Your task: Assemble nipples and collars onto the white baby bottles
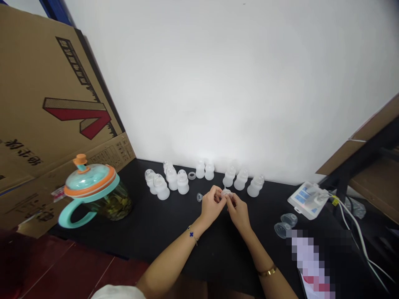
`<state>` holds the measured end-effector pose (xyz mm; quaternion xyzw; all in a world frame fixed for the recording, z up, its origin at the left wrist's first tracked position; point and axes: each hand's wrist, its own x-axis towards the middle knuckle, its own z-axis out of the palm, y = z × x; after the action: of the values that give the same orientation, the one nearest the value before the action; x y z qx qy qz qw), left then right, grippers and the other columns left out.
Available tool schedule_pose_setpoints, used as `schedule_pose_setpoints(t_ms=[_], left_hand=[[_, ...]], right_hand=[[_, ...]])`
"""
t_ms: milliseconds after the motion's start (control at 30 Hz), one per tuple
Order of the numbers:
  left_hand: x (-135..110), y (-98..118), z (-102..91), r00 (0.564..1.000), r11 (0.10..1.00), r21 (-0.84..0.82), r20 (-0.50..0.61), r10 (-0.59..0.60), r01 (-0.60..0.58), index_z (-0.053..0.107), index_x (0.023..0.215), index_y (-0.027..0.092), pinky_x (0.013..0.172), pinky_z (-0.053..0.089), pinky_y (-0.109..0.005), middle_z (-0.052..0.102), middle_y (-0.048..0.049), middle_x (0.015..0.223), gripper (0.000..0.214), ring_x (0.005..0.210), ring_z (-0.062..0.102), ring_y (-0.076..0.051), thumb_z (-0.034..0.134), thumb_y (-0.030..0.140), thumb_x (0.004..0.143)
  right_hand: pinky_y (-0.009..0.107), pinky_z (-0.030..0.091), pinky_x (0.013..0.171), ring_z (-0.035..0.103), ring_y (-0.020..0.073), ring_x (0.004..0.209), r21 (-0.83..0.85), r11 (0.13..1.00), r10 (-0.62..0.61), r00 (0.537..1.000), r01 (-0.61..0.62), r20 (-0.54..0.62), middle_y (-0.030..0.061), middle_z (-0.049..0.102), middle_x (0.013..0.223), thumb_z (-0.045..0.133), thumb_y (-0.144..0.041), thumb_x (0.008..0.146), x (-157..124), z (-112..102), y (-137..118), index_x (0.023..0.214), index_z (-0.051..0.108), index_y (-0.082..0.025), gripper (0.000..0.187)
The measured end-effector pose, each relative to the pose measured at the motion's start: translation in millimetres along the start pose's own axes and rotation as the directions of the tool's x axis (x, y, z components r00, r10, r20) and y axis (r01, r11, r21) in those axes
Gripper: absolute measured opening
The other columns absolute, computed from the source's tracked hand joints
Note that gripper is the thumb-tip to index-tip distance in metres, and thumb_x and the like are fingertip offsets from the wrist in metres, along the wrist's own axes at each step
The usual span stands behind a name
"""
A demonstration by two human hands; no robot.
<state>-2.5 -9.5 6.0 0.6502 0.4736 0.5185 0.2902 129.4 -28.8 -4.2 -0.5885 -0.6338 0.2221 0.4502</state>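
My left hand (pixel 213 204) and my right hand (pixel 239 211) meet over the black table, both closed on a small white bottle collar ring (pixel 227 193). The fingertips pinch it from either side and cover part of it; whether a teat sits in it is hard to make out. Just left of my left hand lies a clear silicone teat (pixel 200 197). Farther back rests a loose white ring (pixel 191 175). Behind my hands stand white baby bottles: two in the middle (pixel 209 171), three to the right (pixel 241 180), and several to the left (pixel 161 187).
A teal-lidded jug (pixel 90 182) holding leaves in liquid stands at left before a large cardboard box (pixel 46 91). At right are two clear domed caps (pixel 283 229), a white power strip (pixel 308 200) with cables, and a pixelated flat item (pixel 311 261). A white wall (pixel 237 83) rises behind.
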Motion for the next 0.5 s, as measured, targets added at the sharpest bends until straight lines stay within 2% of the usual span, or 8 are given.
schedule_pose_setpoints(t_ms=[200, 400, 500], left_hand=[[1.8, -1.1, -1.0, 1.000, 0.997, 0.073, 0.030, 0.008, -0.010, 0.058, 0.085, 0.023, 0.060, 0.040, -0.022, 0.056, 0.0062, 0.064, 0.008, 0.058, 0.052, -0.011, 0.060, 0.030, 0.085], [3.9, -0.2, -3.9, 0.999, 0.976, 0.215, 0.045, 0.017, -0.026, 0.063, 0.093, 0.025, 0.065, 0.040, -0.024, 0.063, 0.0039, 0.074, 0.009, 0.069, 0.056, -0.014, 0.059, 0.022, 0.085], [4.3, 0.9, -4.6, 0.999, 0.962, 0.270, 0.041, 0.035, -0.045, 0.064, 0.095, 0.025, 0.068, 0.040, -0.026, 0.064, 0.0028, 0.077, 0.011, 0.072, 0.056, -0.015, 0.058, 0.022, 0.086]], right_hand=[[0.025, 0.041, 0.055, 0.059, 0.0185, 0.060, -0.006, 0.999, 0.040, 0.998, -0.040, 0.044, 0.0012, 0.063, 0.066, 0.043, -0.054, 0.095, 0.6, 0.7, 3.6, 0.095, 0.067, -0.021, 0.041], [0.027, 0.046, 0.059, 0.064, 0.0205, 0.066, -0.012, 0.998, 0.070, 0.996, -0.069, 0.059, 0.0027, 0.070, 0.077, 0.046, -0.051, 0.093, 2.2, 0.9, 4.4, 0.110, 0.066, -0.023, 0.038], [0.027, 0.046, 0.059, 0.064, 0.0201, 0.066, -0.008, 0.997, 0.074, 0.995, -0.073, 0.060, 0.0025, 0.069, 0.077, 0.046, -0.051, 0.093, 2.7, 1.1, 5.7, 0.107, 0.067, -0.024, 0.037]])
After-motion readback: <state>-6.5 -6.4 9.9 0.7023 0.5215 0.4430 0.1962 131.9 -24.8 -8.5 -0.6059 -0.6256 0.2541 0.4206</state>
